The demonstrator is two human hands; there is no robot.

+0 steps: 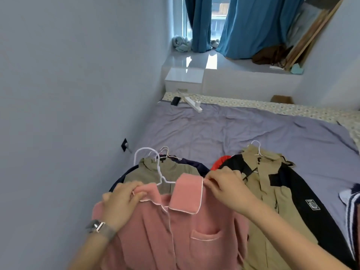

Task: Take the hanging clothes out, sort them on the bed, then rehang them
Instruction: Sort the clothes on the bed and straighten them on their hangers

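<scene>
Pink fleece: a pink top (175, 230) is held up over the near edge of the bed (233, 129), collar towards the wall end.
Left grip: the left hand (121, 201) is curled round the top's left shoulder, fingers bunched into the fleece; a watch (97, 226) sits on that wrist.
Right grip: the right hand (226, 184) pinches the right collar edge between thumb and fingertips.
Hanger: a white hanger (155, 168) sticks out of the neck opening, its hook standing up. The shoulders seem to sit on it, though I cannot tell how well from here.
Left pile: just behind the top lies a khaki jacket (165, 168) over something navy, with more hooks showing at the collar.
Right pile: beside it, a khaki and black jacket (272, 184) lies flat on its own hanger, with a bit of red peeking out from under it and a striped garment (350, 201) at the far right edge.
Further off: a power strip (193, 104) and a dark phone-like thing near the head of the bed, blue curtains (243, 26) at the window.
Progress: clothes look to be out and lying in two groups, so the taking out and most of the sorting seem done. I'd judge the pink top is being seated on its hanger or added to a pile.
Left to do: no rail is in view, so every piece has yet to be rehung.
</scene>
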